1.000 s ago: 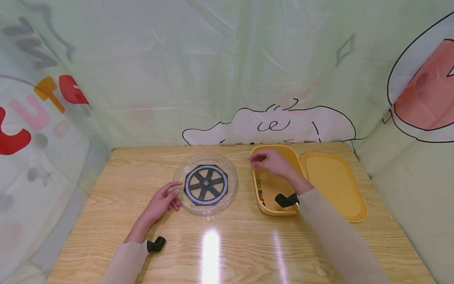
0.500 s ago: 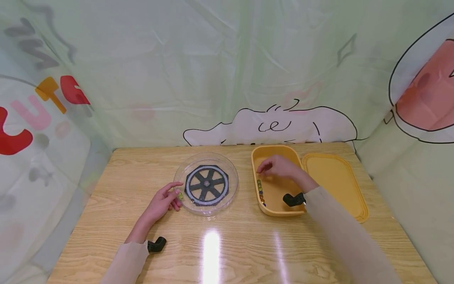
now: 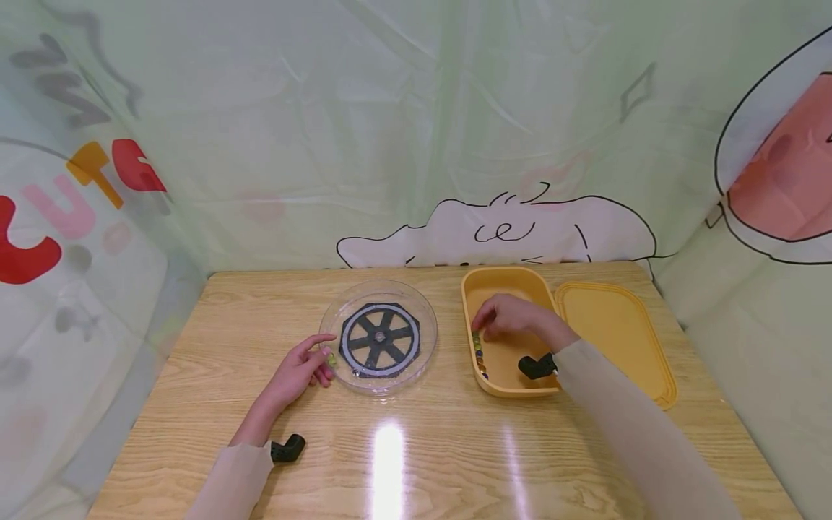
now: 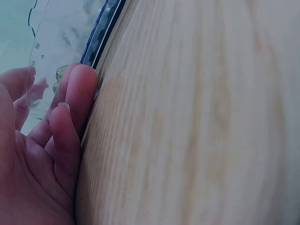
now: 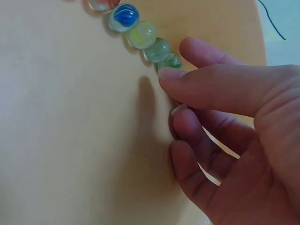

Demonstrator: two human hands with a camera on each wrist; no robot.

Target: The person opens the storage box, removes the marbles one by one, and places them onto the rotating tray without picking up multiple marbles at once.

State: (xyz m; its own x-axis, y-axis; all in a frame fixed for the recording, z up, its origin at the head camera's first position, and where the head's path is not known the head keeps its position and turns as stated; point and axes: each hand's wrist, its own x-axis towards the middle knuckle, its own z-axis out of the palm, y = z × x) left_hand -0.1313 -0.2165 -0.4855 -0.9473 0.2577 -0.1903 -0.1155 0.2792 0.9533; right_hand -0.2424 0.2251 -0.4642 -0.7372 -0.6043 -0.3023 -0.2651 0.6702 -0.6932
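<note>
My right hand (image 3: 510, 314) reaches into a yellow-orange box (image 3: 516, 393). In the right wrist view its thumb and index finger pinch a green marble (image 5: 173, 61) at the far end of a row. That row of glass marbles (image 3: 479, 354) lies along the box's left wall, with a blue-swirled marble (image 5: 124, 17) among them. My left hand (image 3: 292, 375) rests with loose fingers at the left rim of a clear round dish (image 3: 433, 334). Inside the dish sit a dark six-spoked wheel (image 3: 380, 336) with a pale ring and, close to my fingers, yellow-green marbles (image 3: 332, 359).
A matching yellow-orange lid (image 3: 614, 339) lies flat against the box's right side. The wooden table (image 3: 442, 448) reaches back to a printed curtain (image 3: 273, 130). Black devices (image 3: 287, 448) are strapped at both wrists.
My right hand has come from above the box's left rim down into the box, to the far end of the marble row. My left hand has stayed at the dish.
</note>
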